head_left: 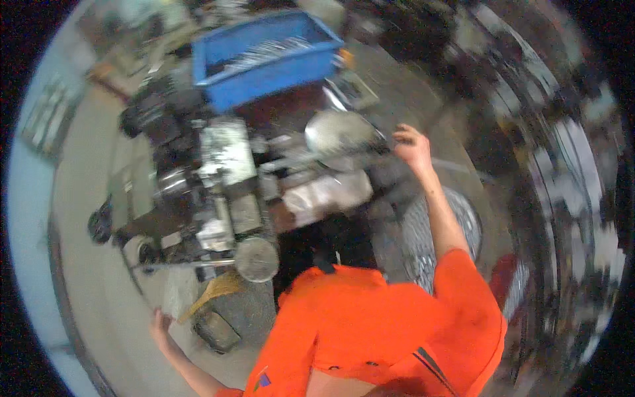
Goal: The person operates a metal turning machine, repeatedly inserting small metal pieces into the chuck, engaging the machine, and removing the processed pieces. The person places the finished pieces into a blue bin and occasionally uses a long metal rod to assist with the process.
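My right hand [411, 144] reaches forward to the right end of a dark, greasy metal machine [211, 178]. Its fingers curl at a dark part next to a shiny round metal dome [337, 132]; blur hides whether they grip it. My left hand [159, 325] hangs out to the lower left over the concrete floor, fingers apart, holding nothing. It is nearest to a small dark box [215, 331] on the floor. My orange shirt [370, 324] fills the bottom middle of the view.
A blue plastic crate [264, 73] with several metal parts sits behind the machine. A round metal disc [256, 259] sticks out at the machine's near end, above a tan wedge-shaped piece [218, 288]. A round patterned metal grate [423, 231] lies under my right arm. Blurred clutter lines the right side.
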Demonstrator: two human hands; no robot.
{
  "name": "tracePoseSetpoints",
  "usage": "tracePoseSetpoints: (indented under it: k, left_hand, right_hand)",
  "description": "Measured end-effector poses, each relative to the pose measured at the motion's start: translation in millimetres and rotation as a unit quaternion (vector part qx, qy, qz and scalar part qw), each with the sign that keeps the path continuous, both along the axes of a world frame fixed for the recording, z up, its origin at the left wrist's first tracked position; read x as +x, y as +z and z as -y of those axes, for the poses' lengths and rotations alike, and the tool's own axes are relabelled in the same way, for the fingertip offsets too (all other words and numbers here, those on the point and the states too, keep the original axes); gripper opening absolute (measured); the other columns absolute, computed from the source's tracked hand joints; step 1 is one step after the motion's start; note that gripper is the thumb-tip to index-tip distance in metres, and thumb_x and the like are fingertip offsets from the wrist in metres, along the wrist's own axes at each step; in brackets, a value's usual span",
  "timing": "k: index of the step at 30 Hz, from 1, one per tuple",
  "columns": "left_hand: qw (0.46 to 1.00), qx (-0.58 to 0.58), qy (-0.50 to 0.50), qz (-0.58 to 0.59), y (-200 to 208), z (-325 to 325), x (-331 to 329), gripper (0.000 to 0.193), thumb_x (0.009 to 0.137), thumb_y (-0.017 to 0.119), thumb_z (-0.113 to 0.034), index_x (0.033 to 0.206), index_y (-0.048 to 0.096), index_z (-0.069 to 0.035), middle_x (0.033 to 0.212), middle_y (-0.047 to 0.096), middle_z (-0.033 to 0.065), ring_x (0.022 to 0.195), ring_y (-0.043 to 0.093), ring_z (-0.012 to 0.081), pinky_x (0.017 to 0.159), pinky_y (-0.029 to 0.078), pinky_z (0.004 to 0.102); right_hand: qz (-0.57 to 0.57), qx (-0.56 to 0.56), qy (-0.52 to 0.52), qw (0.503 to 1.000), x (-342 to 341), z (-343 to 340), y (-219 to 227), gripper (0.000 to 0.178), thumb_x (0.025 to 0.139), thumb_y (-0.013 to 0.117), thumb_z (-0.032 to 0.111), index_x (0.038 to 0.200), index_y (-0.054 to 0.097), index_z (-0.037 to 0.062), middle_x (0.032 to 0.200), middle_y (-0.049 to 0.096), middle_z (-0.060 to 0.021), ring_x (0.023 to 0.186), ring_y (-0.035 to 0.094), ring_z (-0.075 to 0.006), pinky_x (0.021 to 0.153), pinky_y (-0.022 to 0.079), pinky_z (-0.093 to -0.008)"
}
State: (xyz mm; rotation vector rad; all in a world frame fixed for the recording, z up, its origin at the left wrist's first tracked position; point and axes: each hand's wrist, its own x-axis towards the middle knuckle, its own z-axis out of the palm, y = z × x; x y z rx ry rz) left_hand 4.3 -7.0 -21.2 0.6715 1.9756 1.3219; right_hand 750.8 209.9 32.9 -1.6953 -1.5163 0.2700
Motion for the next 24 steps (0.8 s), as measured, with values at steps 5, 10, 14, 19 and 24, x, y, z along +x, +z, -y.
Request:
tracePoseSetpoints:
  k: [5, 10, 14, 19, 24]
  left_hand:
    - [0.988, -0.026, -0.129, 0.079, -6, 13, -19, 0.043, 0.082, 0.057, -0.029, 0.113, 0.05, 0.0, 0.078, 0.057, 0.0082, 0.075, 0.055, 0.0178, 0.07, 0.046, 0.0308]
    - [0.982, -0.002, -0.133, 0.138, 3, -10, -16, 0.049, 0.08, 0.061, -0.029, 0.117, 0.046, -0.002, 0.073, 0.056, 0.0057, 0.066, 0.053, 0.0172, 0.067, 0.045, 0.0321]
    - [0.977, 0.006, -0.165, 0.136, 7, -5, -11, 0.048, 0.083, 0.056, -0.027, 0.121, 0.043, 0.001, 0.078, 0.059, 0.0086, 0.071, 0.057, 0.0176, 0.072, 0.046, 0.0301]
    - [0.983, -0.002, -0.138, 0.122, -4, 4, -25, 0.047, 0.084, 0.055, -0.028, 0.12, 0.044, 0.001, 0.078, 0.059, 0.0078, 0.07, 0.056, 0.0181, 0.072, 0.046, 0.0311]
    - [0.979, -0.011, -0.155, 0.13, -19, 3, -47, 0.042, 0.083, 0.055, -0.029, 0.115, 0.051, -0.002, 0.079, 0.058, 0.0076, 0.075, 0.055, 0.0183, 0.075, 0.044, 0.0327]
  right_hand:
    - [0.071, -0.115, -0.108, 0.985, 106, 141, -54, 0.023, 0.059, 0.059, 0.018, 0.077, 0.067, 0.0052, 0.084, 0.064, -0.014, 0.074, 0.062, -0.0258, 0.068, 0.049, -0.0313]
    - [0.157, -0.22, -0.168, 0.948, 121, 245, -115, 0.01, 0.058, 0.06, 0.018, 0.062, 0.063, 0.0093, 0.065, 0.059, -0.0138, 0.061, 0.059, -0.0285, 0.058, 0.048, -0.0373]
    - [0.216, -0.258, -0.061, 0.94, 91, 269, -147, 0.01, 0.059, 0.059, 0.019, 0.061, 0.063, 0.0104, 0.068, 0.06, -0.0127, 0.065, 0.059, -0.03, 0.062, 0.05, -0.0385]
    - [0.239, -0.485, -0.022, 0.841, 42, 256, -104, 0.021, 0.059, 0.06, 0.025, 0.069, 0.065, 0.0069, 0.078, 0.063, -0.0155, 0.078, 0.061, -0.0323, 0.072, 0.05, -0.039]
    - [0.254, -0.513, 0.04, 0.819, 54, 270, -129, 0.022, 0.057, 0.059, 0.022, 0.067, 0.063, 0.0032, 0.082, 0.062, -0.0181, 0.078, 0.06, -0.033, 0.072, 0.049, -0.0387]
